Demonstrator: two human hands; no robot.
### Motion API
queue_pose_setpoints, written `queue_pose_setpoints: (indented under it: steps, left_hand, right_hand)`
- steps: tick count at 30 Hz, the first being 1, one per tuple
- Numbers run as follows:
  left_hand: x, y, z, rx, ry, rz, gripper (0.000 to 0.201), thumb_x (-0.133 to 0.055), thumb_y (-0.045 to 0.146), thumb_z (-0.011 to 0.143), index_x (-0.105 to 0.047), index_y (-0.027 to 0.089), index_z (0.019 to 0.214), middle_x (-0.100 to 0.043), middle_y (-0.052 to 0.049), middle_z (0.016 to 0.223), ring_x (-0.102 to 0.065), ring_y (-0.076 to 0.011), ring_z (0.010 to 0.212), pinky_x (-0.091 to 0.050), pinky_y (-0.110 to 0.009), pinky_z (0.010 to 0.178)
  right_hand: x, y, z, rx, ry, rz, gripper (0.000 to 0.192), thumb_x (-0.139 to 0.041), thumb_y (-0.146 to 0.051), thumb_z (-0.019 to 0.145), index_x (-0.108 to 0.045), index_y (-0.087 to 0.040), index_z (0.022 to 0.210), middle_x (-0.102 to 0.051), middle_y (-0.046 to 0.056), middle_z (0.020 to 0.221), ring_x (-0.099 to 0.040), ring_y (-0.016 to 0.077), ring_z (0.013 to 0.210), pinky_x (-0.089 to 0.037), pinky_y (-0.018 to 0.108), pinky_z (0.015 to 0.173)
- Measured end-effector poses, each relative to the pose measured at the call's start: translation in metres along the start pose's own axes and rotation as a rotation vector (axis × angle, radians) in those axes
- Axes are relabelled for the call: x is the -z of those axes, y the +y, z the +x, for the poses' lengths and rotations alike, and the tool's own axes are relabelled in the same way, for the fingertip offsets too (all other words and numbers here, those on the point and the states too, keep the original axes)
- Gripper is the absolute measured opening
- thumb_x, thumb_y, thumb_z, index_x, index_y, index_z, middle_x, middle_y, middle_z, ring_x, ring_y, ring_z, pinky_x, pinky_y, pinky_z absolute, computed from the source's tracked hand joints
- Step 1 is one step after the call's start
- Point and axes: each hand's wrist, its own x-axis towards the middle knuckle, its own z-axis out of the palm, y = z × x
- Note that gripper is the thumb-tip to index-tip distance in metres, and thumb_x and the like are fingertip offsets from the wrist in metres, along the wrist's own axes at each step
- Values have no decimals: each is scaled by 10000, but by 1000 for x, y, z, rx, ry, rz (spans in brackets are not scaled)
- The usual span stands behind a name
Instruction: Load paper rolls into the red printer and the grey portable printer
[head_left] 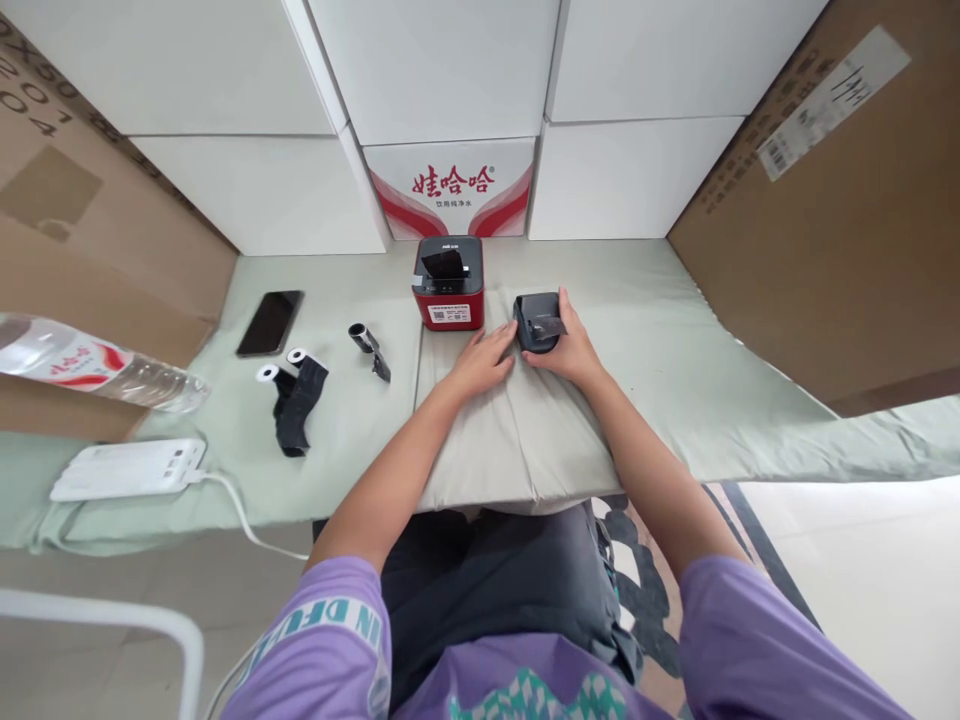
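Note:
My right hand [571, 348] grips a small black printer [534, 312] from its right side, thumb at the near edge and fingers along the far side. A dark glossy strip [547, 327] sticks out of the printer. Flat on the cloth, my left hand [481, 362] has its fingers stretched out; their tips reach the printer's left side, though contact is hard to confirm. Just beyond the left hand stands a red and black box-shaped printer [454, 290] with a black strip [442, 264] rising from its top.
Left of the hands lie a small black-strip roll [360, 336], two white-cored rolls with black strip [304, 395], a phone [271, 323], a water bottle [97, 365] and a white power bank [124, 470] with cable. White boxes [450, 75] line the back; cardboard boxes [840, 270] flank the table.

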Motion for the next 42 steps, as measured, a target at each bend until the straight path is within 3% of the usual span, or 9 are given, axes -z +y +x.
queue_pose_setpoints:
  steps: [4,8,12,16,23,29,33,38,42]
  left_hand:
    - [3,-6,0,85,283,-265,490,-463,309,1018,-628,165,1457,-750,-129,1298,-714,-269,1195,-524,-422,1060]
    - [10,-8,-1,208,450,-268,376,-492,372,1024,-760,176,1200,-803,-112,1099,-749,-250,982,-549,-359,895]
    - [20,-9,-6,352,363,51,370,-490,383,1007,-756,216,812,-780,-114,845,-720,-270,813,-493,-356,733]
    - [32,-13,-10,396,240,180,343,-484,338,975,-726,212,767,-767,-132,849,-697,-288,782,-453,-370,680]
    - [55,-29,-16,96,-3,-68,244,-489,287,913,-708,204,845,-768,-81,964,-669,-255,869,-491,-358,761]
    - [52,-32,-15,113,-8,-120,304,-477,352,930,-731,204,853,-775,-77,978,-678,-265,898,-498,-366,800]
    - [49,-32,-12,195,14,-110,269,-498,330,885,-720,205,796,-769,-64,929,-668,-254,873,-484,-351,776]
    - [47,-35,-8,265,25,-208,230,-527,323,818,-675,196,696,-697,-38,751,-619,-211,765,-463,-314,719]
    - [44,-36,-6,318,42,-276,228,-526,337,800,-647,195,669,-627,-18,656,-558,-185,678,-414,-299,648]
  right_hand:
    - [-14,-17,-5,-39,43,46,1379,-877,-426,559,-129,-161,1687,-416,240,1613,-417,421,1516,-341,606,1259]
    - [-29,-45,-22,-34,62,55,1324,-852,-405,575,-151,-164,1671,-396,234,1618,-358,431,1545,-316,628,1275]
    - [-43,-68,-42,-52,51,42,1290,-839,-386,600,-134,-217,1667,-348,215,1633,-340,407,1557,-326,636,1276]
    - [-49,-76,-51,-87,8,-4,1297,-843,-382,612,-107,-225,1669,-302,214,1646,-307,409,1573,-333,635,1277]
    - [-50,-71,-51,-96,-36,24,1305,-849,-350,601,-111,-225,1669,-288,210,1655,-291,427,1578,-312,636,1289]
    - [-46,-55,-42,-58,-116,58,1459,-902,-363,574,16,-214,1699,-306,221,1654,-277,421,1590,-283,640,1295]
    - [-26,-35,-26,-43,-263,174,1569,-951,-466,546,85,-239,1703,-283,195,1698,-289,414,1599,-291,617,1291]
    - [8,-11,-9,-100,-372,231,1538,-959,-529,563,39,-288,1708,-253,192,1733,-241,424,1620,-273,662,1268]
    - [15,0,-4,-116,-417,244,1488,-953,-538,592,8,-322,1708,-303,174,1722,-290,396,1610,-283,669,1263]
